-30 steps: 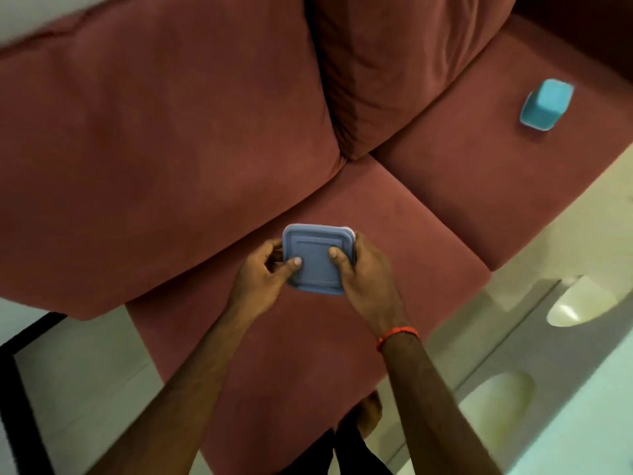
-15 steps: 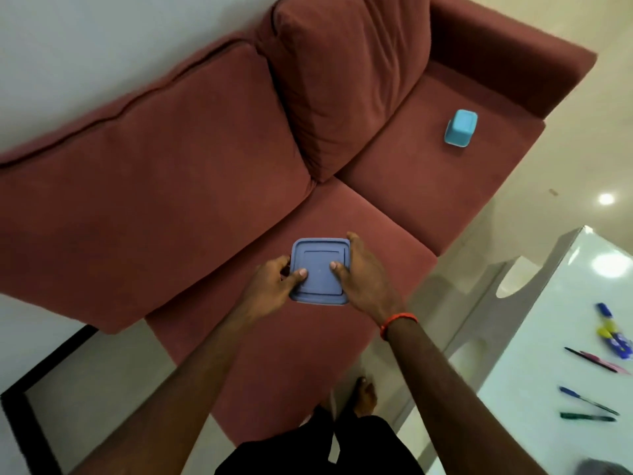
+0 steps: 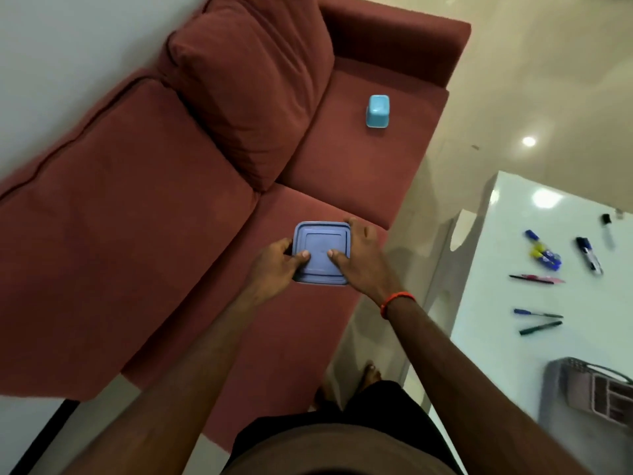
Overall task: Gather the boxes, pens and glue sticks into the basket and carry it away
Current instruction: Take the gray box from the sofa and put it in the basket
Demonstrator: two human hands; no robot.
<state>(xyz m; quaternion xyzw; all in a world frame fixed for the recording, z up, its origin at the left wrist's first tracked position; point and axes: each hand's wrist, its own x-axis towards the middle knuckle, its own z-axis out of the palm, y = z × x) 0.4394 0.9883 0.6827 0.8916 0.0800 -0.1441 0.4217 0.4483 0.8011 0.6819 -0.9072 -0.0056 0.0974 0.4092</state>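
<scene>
A square blue box [image 3: 322,248] with its lid on is held over the red sofa seat, my left hand [image 3: 274,265] gripping its left side and my right hand [image 3: 363,258] its right side, thumbs on the lid. A smaller light blue box [image 3: 377,111] rests on the far sofa seat. On the white table [image 3: 507,354] at right lie several pens [image 3: 537,315] and glue sticks [image 3: 544,255]. The grey basket [image 3: 555,389] stands at the table's near right, partly cut off by the frame.
The red sofa [image 3: 137,234] with a loose back cushion [image 3: 253,87] fills the left and centre. A strip of glossy floor [image 3: 421,214] separates sofa and table. My bare feet [image 3: 370,375] stand in that gap.
The view has pulled back and turned right, bringing the table, pens and basket into sight. Both hands keep the same grip on the blue box.
</scene>
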